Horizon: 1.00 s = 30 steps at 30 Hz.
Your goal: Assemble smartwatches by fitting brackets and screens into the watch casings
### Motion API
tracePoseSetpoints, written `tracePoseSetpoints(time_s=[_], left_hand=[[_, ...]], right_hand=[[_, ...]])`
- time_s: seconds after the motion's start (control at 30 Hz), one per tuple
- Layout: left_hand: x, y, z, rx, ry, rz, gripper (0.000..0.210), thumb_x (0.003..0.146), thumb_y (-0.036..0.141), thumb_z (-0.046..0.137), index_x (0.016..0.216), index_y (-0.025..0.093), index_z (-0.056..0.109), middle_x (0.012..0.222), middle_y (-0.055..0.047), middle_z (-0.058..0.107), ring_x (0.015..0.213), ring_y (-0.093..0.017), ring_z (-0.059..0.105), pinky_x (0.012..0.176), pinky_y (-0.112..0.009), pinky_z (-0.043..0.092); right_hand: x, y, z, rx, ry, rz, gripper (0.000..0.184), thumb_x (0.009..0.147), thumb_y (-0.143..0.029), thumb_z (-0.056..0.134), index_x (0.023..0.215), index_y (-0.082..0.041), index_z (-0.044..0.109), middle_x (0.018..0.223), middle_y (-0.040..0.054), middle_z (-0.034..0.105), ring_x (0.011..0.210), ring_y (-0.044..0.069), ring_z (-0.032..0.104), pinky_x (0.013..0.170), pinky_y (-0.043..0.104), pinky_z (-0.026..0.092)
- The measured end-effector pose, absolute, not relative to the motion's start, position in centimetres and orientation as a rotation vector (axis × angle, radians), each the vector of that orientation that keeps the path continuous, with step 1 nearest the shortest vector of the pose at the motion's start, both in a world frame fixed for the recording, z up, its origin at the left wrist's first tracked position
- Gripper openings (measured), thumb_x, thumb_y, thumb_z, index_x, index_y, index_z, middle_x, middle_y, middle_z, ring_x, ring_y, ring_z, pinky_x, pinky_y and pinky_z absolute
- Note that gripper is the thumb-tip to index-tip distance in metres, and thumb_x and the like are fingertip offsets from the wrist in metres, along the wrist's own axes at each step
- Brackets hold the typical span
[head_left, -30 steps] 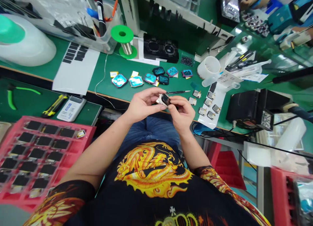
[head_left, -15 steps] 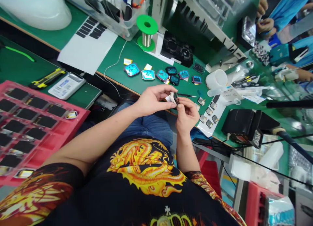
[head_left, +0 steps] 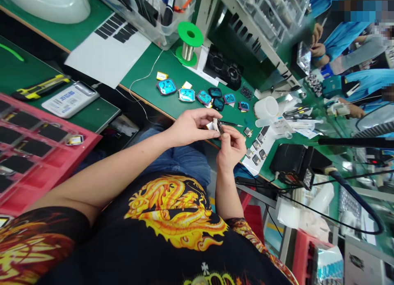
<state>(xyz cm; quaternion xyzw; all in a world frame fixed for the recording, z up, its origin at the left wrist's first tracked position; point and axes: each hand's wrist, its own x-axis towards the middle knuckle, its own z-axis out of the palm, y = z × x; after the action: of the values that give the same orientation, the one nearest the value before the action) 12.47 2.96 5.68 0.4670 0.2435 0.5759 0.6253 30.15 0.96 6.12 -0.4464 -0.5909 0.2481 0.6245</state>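
Observation:
My left hand (head_left: 193,127) is closed round a small white and dark part (head_left: 217,125), gripping it between thumb and fingers just over the bench's near edge. My right hand (head_left: 231,147) pinches the same part from the other side, its thumb and fingertips at the lower end. What exactly the part is stays partly hidden by the fingers. Tweezers (head_left: 231,124) lie just beyond the hands. Several watch cases with blue film (head_left: 186,95) rest on the green bench (head_left: 144,98). To the right, small grey-and-black modules (head_left: 256,144) sit on a white sheet.
A solder wire spool (head_left: 187,51) stands behind the watch cases, beside a clear bin (head_left: 175,26) of tools. At left are a red tray (head_left: 74,153) of screens, a power bank (head_left: 70,99) and a yellow cutter (head_left: 43,87). Another person's hands (head_left: 317,42) work at far right.
My view has turned a little, so the bench's right-hand things have shifted left. Both hands stay on the small part, which has tilted slightly.

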Motion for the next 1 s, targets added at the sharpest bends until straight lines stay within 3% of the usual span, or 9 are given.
tracePoseSetpoints(time_s=[0.23, 0.47, 0.73, 1.0], left_hand=[[12.4, 2.9, 5.7, 1.104, 0.570, 1.338, 0.059, 0.079, 0.024, 0.105, 0.133, 0.018, 0.082, 0.116, -0.010, 0.086, 0.102, -0.022, 0.085, 0.096, -0.034, 0.071], [12.1, 3.0, 6.2, 1.127, 0.591, 1.303, 0.054, 0.083, 0.024, 0.101, 0.134, 0.018, 0.082, 0.116, -0.010, 0.086, 0.099, -0.020, 0.084, 0.092, -0.032, 0.070], [11.9, 3.2, 6.7, 1.282, 0.597, 1.126, 0.051, 0.085, 0.023, 0.097, 0.134, 0.018, 0.082, 0.102, -0.008, 0.086, 0.092, -0.022, 0.084, 0.085, -0.034, 0.069], [11.7, 2.8, 8.0, 1.250, 0.649, 1.052, 0.047, 0.085, 0.027, 0.093, 0.128, 0.015, 0.079, 0.104, -0.008, 0.086, 0.097, -0.021, 0.083, 0.093, -0.036, 0.067]], right_hand=[[30.4, 0.9, 5.8, -1.043, -1.326, 0.604, 0.029, 0.101, -0.052, 0.085, 0.103, -0.024, 0.075, 0.109, 0.0078, 0.082, 0.100, 0.024, 0.082, 0.087, 0.044, 0.071], [31.1, 1.4, 5.8, -1.064, -1.203, 0.707, 0.042, 0.098, -0.062, 0.085, 0.100, -0.023, 0.070, 0.108, 0.0061, 0.080, 0.072, 0.015, 0.071, 0.064, 0.031, 0.060], [31.2, 1.4, 6.1, -1.083, -1.152, 0.758, 0.045, 0.095, -0.063, 0.088, 0.099, -0.022, 0.071, 0.110, 0.0068, 0.082, 0.071, 0.013, 0.070, 0.066, 0.030, 0.061], [30.6, 1.1, 7.0, -1.072, -1.074, 0.820, 0.039, 0.091, -0.056, 0.094, 0.093, -0.021, 0.078, 0.103, 0.0040, 0.085, 0.069, 0.013, 0.071, 0.064, 0.029, 0.059]])
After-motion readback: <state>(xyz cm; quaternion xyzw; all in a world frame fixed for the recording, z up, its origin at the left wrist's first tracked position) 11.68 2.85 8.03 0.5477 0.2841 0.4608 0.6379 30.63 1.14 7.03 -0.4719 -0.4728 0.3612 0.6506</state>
